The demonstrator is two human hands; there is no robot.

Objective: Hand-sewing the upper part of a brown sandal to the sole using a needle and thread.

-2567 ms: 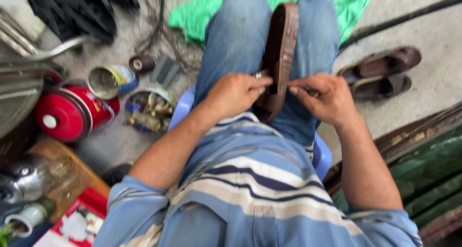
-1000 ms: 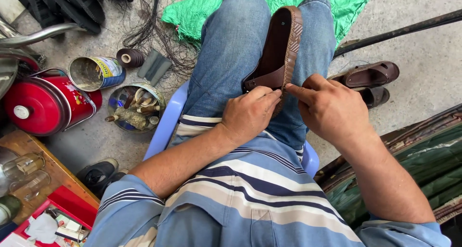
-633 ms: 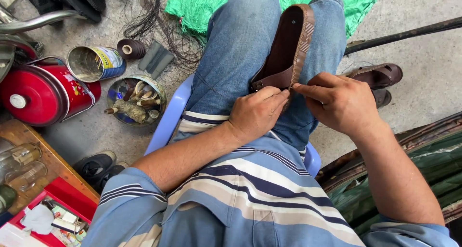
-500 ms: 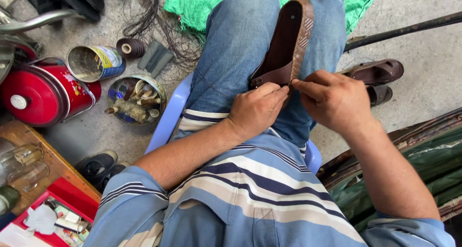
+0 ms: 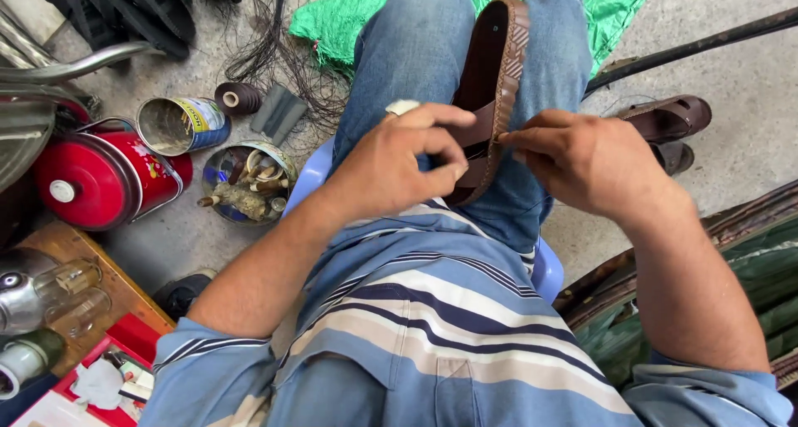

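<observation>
Sandal: a brown sandal (image 5: 497, 78) stands on edge on the person's lap, between the thighs in blue jeans (image 5: 416, 53), toe end pointing away, heel end near the striped shirt (image 5: 449, 310).
Left hand: the left hand (image 5: 399, 165) grips the sandal's strap side, thumb and forefinger curled around the near end; other fingers spread above it.
Right hand: the right hand (image 5: 586, 161) touches the sandal's patterned edge, fingertips (image 5: 511, 138) pinched together against it; whether something thin is held between them cannot be told.
Seat: a pale blue plastic stool (image 5: 549, 269) shows under the person.
Ground ahead: a green cloth (image 5: 349, 19) lies under the legs; a second brown sandal (image 5: 665, 118) lies just right of the right knee.
Left side: a red round container (image 5: 96, 177), an open tin can (image 5: 179, 123), a tin of small tools (image 5: 245, 186) and a dark thread spool (image 5: 233, 98) stand close together on the concrete.
Near left corner: glass bottles (image 5: 50, 290) rest on a wooden board (image 5: 108, 286).
</observation>
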